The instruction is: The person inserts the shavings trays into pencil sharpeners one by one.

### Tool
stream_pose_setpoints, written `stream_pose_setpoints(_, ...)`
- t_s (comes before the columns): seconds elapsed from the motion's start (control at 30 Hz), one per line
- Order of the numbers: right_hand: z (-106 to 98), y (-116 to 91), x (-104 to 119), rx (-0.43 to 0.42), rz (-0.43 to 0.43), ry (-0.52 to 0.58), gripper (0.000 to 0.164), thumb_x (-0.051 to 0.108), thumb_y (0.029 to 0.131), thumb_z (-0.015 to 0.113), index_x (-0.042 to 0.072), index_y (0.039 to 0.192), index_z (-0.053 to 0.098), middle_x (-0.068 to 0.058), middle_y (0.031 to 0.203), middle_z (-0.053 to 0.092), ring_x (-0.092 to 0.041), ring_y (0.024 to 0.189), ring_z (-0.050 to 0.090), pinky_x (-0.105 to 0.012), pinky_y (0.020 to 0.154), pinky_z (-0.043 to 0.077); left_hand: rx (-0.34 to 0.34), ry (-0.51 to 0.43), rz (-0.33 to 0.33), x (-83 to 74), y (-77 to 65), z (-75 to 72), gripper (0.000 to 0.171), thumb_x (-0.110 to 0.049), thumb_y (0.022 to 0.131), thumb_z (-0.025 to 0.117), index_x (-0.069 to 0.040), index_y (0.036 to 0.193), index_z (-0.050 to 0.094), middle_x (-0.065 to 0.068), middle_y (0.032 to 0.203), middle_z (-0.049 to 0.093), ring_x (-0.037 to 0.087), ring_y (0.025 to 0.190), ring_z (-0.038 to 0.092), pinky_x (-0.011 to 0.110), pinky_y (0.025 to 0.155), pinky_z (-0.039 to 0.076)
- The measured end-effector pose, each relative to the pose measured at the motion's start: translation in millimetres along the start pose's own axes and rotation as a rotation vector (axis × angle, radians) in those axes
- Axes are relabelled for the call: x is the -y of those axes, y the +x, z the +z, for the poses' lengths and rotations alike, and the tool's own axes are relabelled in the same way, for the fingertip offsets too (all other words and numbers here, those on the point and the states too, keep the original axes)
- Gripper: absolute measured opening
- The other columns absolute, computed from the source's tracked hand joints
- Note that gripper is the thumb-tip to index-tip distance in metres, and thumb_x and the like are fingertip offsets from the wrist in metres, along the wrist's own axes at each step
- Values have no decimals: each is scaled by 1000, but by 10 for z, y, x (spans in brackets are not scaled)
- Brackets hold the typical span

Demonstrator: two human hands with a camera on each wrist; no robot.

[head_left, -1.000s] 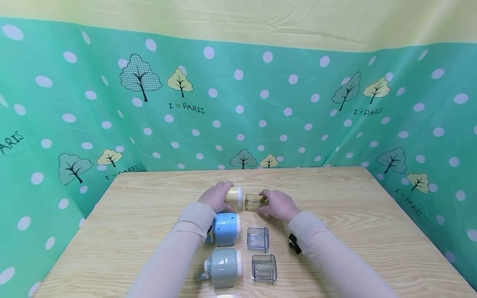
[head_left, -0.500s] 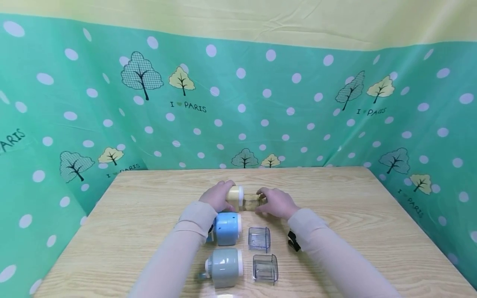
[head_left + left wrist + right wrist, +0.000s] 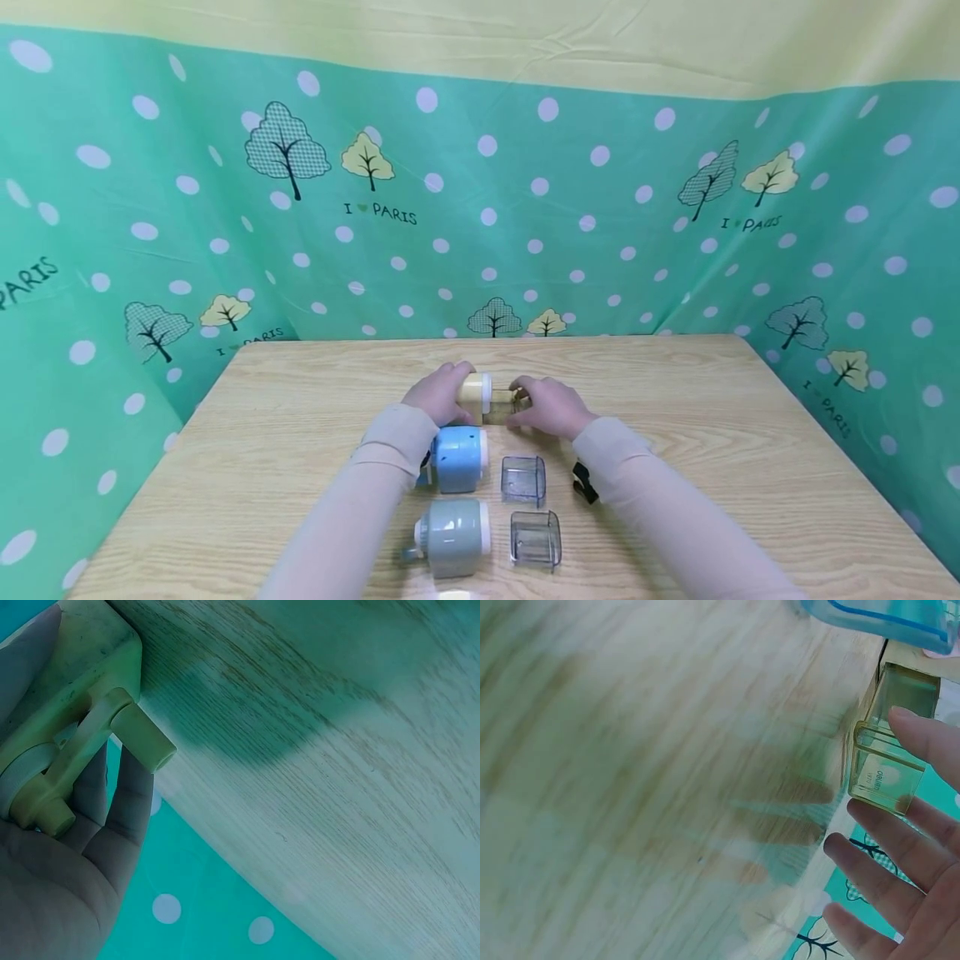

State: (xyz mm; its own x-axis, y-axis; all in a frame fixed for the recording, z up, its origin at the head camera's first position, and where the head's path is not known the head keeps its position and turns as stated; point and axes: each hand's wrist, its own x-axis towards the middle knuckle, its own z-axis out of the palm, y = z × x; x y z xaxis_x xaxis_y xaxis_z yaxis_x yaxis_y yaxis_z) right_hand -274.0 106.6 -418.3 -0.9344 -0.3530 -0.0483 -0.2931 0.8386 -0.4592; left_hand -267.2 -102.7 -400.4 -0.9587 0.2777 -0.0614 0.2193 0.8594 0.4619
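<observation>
A yellow crank pencil sharpener (image 3: 472, 397) lies on its side at the back of the table, and my left hand (image 3: 438, 395) grips it from the left. Its crank handle (image 3: 142, 737) sticks out past the palm in the left wrist view. From the right, my right hand (image 3: 553, 408) pinches a see-through yellow shavings drawer (image 3: 501, 407) between thumb (image 3: 930, 742) and fingers. The drawer's left end is at the sharpener's white rim (image 3: 487, 393), in line with the body. Fingers hide part of the drawer's right end.
Nearer the front lie a blue sharpener (image 3: 459, 460) and a grey-green sharpener (image 3: 456, 537), both on their sides. To their right are a clear bluish drawer (image 3: 523, 481) and a clear grey drawer (image 3: 536, 538). A polka-dot cloth (image 3: 420, 275) hangs around the wooden table (image 3: 720, 433).
My right hand has slid the yellow drawer leftward, from a small gap up to the sharpener's white rim. My left hand keeps its grip on the sharpener.
</observation>
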Motion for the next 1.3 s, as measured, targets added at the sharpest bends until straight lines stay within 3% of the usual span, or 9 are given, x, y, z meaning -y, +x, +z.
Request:
stream_pose_setpoints(0.37,0,13,22,5,-15,16,64,36,75,82,7,129,66,-12,119,72,-27,102,67,-48,95,52,-4,-18,4,43,44,38,75,-21,67,88,-16,136,57,8,107,60,23,86,60,44,80,54)
stream_pose_setpoints(0.97,46,49,81,15,-23,37,64,33,76,81,7,132,65,-12,124,71,-29,109,66,-49,98,50,1,-28,15,55,27,20,73,-21,68,88,-16,134,57,8,107,59,23,85,60,44,79,54)
stream_pose_setpoints(1.3,72,66,132,11,-41,51,62,30,75,82,7,130,66,-13,120,72,-28,104,67,-49,94,52,-8,-19,21,70,36,32,72,-20,68,88,-15,133,57,8,107,59,23,85,59,44,78,54)
